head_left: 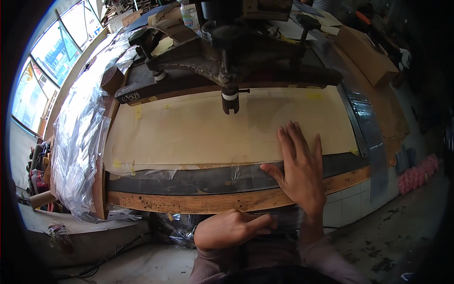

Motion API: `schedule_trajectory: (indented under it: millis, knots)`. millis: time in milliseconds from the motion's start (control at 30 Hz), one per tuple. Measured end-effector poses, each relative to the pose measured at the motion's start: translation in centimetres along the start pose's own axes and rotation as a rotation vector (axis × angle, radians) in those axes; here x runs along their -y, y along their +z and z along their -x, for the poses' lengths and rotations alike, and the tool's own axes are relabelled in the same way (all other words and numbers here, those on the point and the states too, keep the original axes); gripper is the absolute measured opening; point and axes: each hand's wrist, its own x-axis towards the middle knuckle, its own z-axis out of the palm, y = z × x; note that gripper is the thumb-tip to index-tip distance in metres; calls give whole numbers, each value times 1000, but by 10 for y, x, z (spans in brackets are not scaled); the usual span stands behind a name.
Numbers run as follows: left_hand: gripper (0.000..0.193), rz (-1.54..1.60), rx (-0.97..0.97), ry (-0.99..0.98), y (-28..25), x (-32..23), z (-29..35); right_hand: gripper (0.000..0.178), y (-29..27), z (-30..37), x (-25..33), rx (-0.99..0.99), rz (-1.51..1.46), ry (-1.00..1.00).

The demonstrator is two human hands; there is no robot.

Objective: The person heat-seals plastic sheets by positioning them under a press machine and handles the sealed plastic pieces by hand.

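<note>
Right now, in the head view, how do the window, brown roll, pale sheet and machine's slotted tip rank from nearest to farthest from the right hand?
1. Pale sheet: partly under the right hand.
2. Slotted tip: above the sheet, to the hand's left.
3. Brown roll: beyond the sheet's left edge.
4. Window: far left.

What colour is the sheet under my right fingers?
The sheet is pale cream, showing best in the head view.

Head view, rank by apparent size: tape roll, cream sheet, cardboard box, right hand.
1. Cream sheet
2. Right hand and cardboard box: too alike to rank; the hand is nearer the camera
3. Tape roll
</note>
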Motion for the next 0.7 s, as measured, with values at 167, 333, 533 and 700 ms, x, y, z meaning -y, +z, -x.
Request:
schedule_trajectory:
  millis: [167, 333, 533, 700]
  knots:
    - [21, 141, -125, 116, -3, 6, -6, 74, -1, -1, -1, 29, -55, 16]
    - [25, 106, -76, 53, 5, 11, 3, 69, 2, -2, -3, 60, -94, 34]
    - [23, 29, -82, 45, 4, 10, 0, 66, 1, -6, -7, 62, -119, 74]
    - [21, 26, -149, 39, 5, 8, -4, 64, 2, -11, -6, 62, -112, 70]
